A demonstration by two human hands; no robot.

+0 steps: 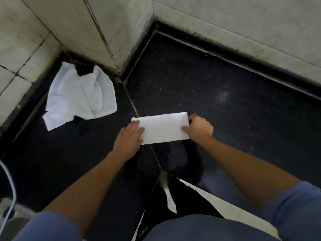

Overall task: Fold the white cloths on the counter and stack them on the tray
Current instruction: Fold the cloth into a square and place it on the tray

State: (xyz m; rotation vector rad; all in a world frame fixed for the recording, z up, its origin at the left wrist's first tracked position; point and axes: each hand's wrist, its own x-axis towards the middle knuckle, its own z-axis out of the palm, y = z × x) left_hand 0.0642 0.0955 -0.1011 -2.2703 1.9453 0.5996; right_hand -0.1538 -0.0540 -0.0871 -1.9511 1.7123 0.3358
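Note:
A white cloth (163,128), folded into a long flat rectangle, lies on the black speckled counter (225,105) in front of me. My left hand (128,140) rests flat on its left end with fingers straight. My right hand (199,128) grips the right end, thumb on top and fingers curled round the edge. A second white cloth (78,96) lies crumpled and unfolded at the back left, near the wall corner. No tray is in view.
Tiled walls (243,28) border the counter at the back and left, with a jutting wall corner (112,40) between the cloths. A white cable (10,193) hangs at the lower left. The counter's front edge (199,186) runs just before my body.

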